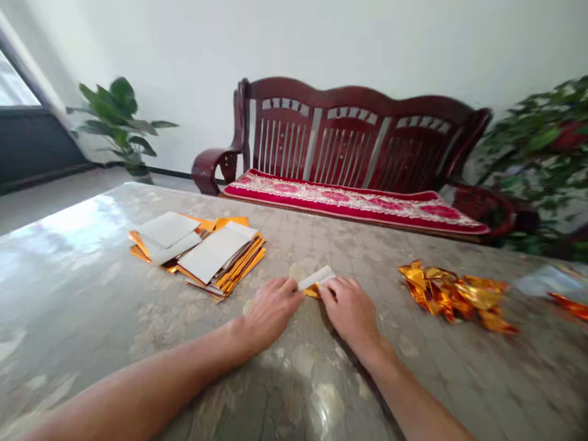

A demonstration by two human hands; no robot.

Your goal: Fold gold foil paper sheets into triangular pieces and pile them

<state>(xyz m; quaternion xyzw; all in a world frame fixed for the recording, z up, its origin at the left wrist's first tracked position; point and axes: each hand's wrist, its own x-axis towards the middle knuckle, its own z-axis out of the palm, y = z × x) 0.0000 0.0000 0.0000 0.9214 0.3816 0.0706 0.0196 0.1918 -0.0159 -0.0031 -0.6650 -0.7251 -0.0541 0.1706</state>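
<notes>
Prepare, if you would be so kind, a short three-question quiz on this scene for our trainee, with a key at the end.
1. What is held between the left hand and the right hand?
2. True or false: the crumpled golden foil lies to the left of the left hand.
3. The uppermost sheets of the stacked sheets are: (a) green, (b) whitish, (c) black.

Key: 1. A small white-and-gold piece. 2. False; it lies to the right of both hands. 3. (b).
</notes>
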